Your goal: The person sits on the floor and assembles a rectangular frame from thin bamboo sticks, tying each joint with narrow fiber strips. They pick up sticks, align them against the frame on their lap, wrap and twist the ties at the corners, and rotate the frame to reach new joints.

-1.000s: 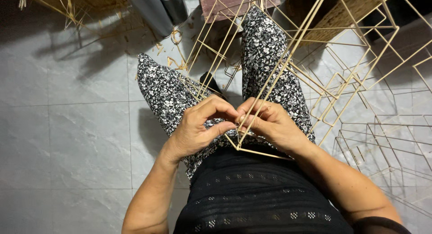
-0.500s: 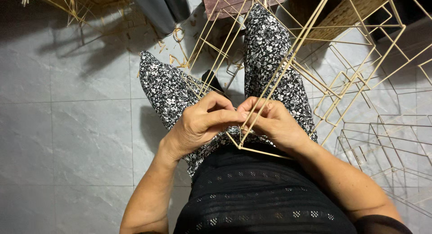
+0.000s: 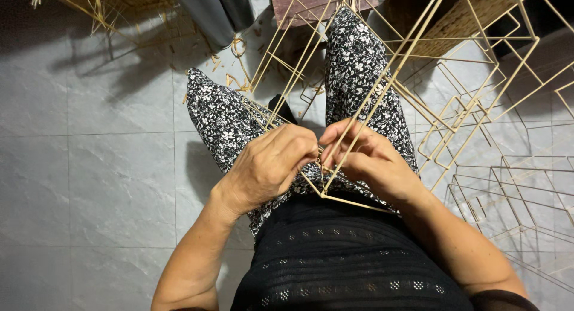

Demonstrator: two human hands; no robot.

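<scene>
I sit with a frame of thin pale bamboo sticks [image 3: 382, 95] resting across my lap, over black-and-white floral trousers [image 3: 227, 125]. My left hand [image 3: 272, 167] and my right hand [image 3: 368, 158] meet at a corner joint of the frame [image 3: 321, 167], just above my lap. Both hands have their fingers pinched on the sticks at that joint. The fingertips hide the joint itself. A long stick runs from the joint up and to the right, past my right knee.
More stick frames [image 3: 508, 185] lie stacked on the grey tiled floor [image 3: 89, 167] at my right. Two grey cylinders [image 3: 215, 9] stand at the top, with stick offcuts [image 3: 236, 54] around them. A woven basket [image 3: 472, 12] sits top right, a loose stick bundle [image 3: 101, 3] top left.
My hands have stayed at the same joint, with only small finger movements. The view has shifted slightly.
</scene>
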